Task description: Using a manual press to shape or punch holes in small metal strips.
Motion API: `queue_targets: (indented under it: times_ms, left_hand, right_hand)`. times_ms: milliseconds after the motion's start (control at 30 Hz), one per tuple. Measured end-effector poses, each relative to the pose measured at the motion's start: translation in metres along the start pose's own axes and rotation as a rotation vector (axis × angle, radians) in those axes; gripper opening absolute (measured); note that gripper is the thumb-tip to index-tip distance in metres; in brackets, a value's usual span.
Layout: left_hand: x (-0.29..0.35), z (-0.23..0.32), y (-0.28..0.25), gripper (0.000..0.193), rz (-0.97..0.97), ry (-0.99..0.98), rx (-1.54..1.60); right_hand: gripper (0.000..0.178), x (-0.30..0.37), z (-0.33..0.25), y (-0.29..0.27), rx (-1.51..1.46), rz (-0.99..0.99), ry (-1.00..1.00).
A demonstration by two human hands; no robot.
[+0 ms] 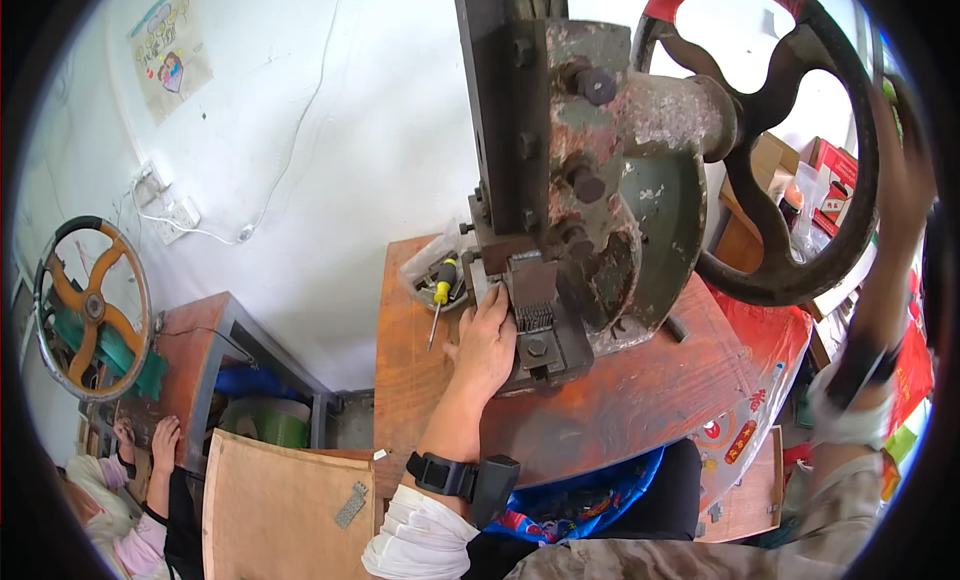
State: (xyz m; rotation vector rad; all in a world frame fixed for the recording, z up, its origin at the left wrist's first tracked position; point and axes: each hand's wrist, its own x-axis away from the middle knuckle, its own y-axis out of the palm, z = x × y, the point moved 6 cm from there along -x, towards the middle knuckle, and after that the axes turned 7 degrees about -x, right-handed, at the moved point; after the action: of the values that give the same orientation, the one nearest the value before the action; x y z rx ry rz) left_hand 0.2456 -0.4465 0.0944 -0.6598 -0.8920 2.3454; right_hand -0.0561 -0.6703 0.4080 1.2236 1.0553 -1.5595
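Left hand (484,345): fingers (492,302) extended, touching press tooling (534,281); right hand (906,155) blurred beside handwheel (768,106), grip unclear.

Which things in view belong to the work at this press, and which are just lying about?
Seem in use:
press
handwheel, right hand blurred beside it
metal tooling, left hand at it

Seem unused now:
yellow-black screwdriver
red box
colourful drawing
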Motion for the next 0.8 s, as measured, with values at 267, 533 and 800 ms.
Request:
queue_targets:
  times_ms: [267, 533, 800]
  left_hand:
    - [-0.012, -0.005, 0.012, 0.045, 0.003, 0.079, 0.098]
    - [-0.001, -0.010, 0.004, 0.045, 0.030, 0.048, 0.048]
    - [0.002, -0.026, -0.003, 0.045, 0.058, 0.040, 0.064]
  right_hand:
    - [0.035, -0.098, 0.068, 0.042, -0.498, -0.576, 0.823]
    - [0.046, 0.215, 0.002, 0.031, -0.410, 0.131, 0.733]
    - [0.042, 0.087, 0.044, 0.024, -0.739, -0.002, 0.763]
